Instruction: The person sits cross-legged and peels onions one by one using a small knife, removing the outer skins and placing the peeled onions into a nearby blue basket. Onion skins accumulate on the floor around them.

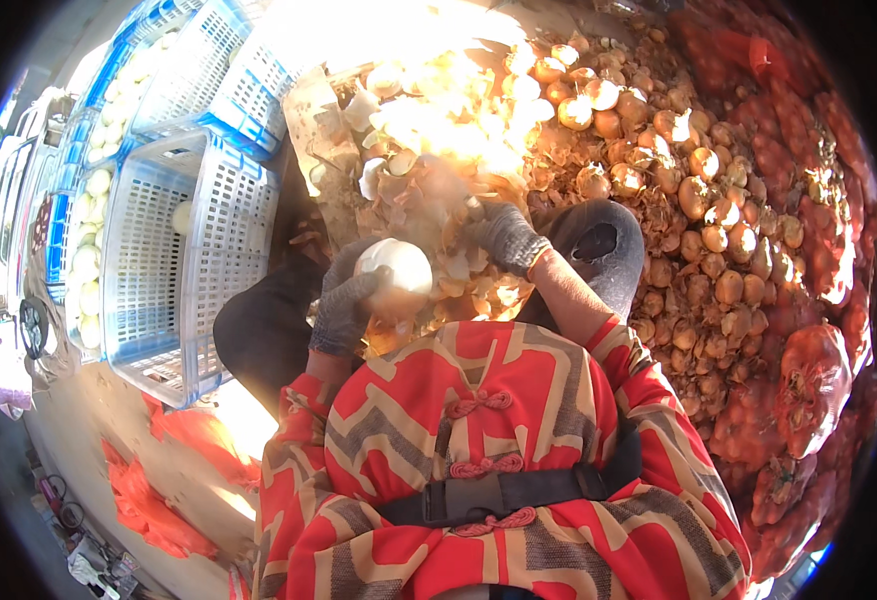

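My left hand [343,292], in a grey knit glove, grips a large peeled onion [396,268] with a smooth white surface. My right hand [504,234], gloved alike, hovers to the right of it over a heap of papery onion skins [438,259]. Its fingers are bent and blurred, and whether they hold something small cannot be made out. Between my knees and beyond them, the skins spread out, and strong sunlight washes out the far part. Unpeeled brown onions [607,124] lie in a broad pile ahead and to the right.
On my left stands a white plastic crate [150,262] with one peeled onion [182,217] inside. Further crates [191,71] adjoin it, some holding peeled onions [87,262]. Red mesh sacks [813,390] of onions line the right. Torn red mesh [146,502] lies on the floor behind left.
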A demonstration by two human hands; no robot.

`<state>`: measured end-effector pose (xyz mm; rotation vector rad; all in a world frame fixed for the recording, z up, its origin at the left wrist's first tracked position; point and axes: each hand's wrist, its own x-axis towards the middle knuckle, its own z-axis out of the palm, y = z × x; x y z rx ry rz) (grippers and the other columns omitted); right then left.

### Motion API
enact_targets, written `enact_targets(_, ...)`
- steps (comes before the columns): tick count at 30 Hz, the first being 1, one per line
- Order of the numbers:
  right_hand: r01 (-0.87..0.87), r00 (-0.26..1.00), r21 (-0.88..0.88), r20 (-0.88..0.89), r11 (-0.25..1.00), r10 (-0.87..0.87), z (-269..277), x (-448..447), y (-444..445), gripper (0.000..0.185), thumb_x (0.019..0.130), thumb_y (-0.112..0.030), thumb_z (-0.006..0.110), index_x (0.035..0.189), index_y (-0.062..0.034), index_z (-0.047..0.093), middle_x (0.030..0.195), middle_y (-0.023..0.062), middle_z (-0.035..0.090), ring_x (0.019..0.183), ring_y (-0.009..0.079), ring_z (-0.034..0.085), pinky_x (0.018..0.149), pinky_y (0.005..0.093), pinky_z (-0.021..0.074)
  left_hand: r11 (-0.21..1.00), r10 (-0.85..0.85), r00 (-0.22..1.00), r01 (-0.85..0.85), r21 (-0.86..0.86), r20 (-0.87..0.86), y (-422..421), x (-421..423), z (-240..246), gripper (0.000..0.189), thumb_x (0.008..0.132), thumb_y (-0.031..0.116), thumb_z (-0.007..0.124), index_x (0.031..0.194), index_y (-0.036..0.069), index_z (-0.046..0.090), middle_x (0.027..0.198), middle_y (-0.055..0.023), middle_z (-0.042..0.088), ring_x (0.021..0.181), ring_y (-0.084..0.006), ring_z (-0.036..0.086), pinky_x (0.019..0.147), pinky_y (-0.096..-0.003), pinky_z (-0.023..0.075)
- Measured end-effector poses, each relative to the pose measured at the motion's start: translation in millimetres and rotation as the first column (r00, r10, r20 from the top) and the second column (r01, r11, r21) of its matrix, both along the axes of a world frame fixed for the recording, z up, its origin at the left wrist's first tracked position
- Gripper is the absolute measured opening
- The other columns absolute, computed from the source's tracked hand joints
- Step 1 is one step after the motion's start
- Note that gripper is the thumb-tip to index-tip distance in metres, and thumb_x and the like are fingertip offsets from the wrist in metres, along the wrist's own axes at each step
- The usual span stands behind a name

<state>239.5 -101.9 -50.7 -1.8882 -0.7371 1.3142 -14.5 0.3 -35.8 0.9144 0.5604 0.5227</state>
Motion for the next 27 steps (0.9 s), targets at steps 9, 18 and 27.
enact_targets(9,-0.082,0.949,0.411,-0.247,0.908,0.197,26,-33,-7,0.05,0.077,-0.009,0.067,0.127,-0.0071,0.058,0.116,0.0143,0.063,0.098,0.024,0.063,0.083,0.0323,0.0512,0.951,0.175,0.98,-0.193,0.242,0.092,-7,27,50,0.066,0.081,0.014,0.071,0.14,0.0,0.045,0.136,-0.0128,0.051,0.125,-0.0256,0.051,0.105,-0.0379,0.0444)
enact_targets(18,0.163,0.912,0.6,-0.395,0.783,0.112,9,-64,26,0.036,0.093,-0.016,0.064,0.123,0.0021,0.061,0.113,0.0093,0.066,0.099,0.015,0.063,0.089,0.0272,0.0508,0.493,0.326,0.813,0.289,0.821,-0.482,2,1,-19,0.059,0.091,0.034,0.064,0.138,0.005,0.045,0.136,-0.0149,0.05,0.126,-0.0296,0.051,0.103,-0.0431,0.0461)
enact_targets(27,-0.051,0.993,0.41,-0.078,0.91,0.091,16,-53,8,0.025,0.092,-0.018,0.067,0.11,-0.0021,0.062,0.087,0.0086,0.065,0.078,0.0131,0.062,0.07,0.0293,0.0524,0.903,0.295,0.943,-0.222,-0.367,0.155,6,-7,-36,0.057,0.09,0.034,0.064,0.137,0.006,0.047,0.133,-0.0155,0.053,0.122,-0.0296,0.053,0.1,-0.0446,0.0483)
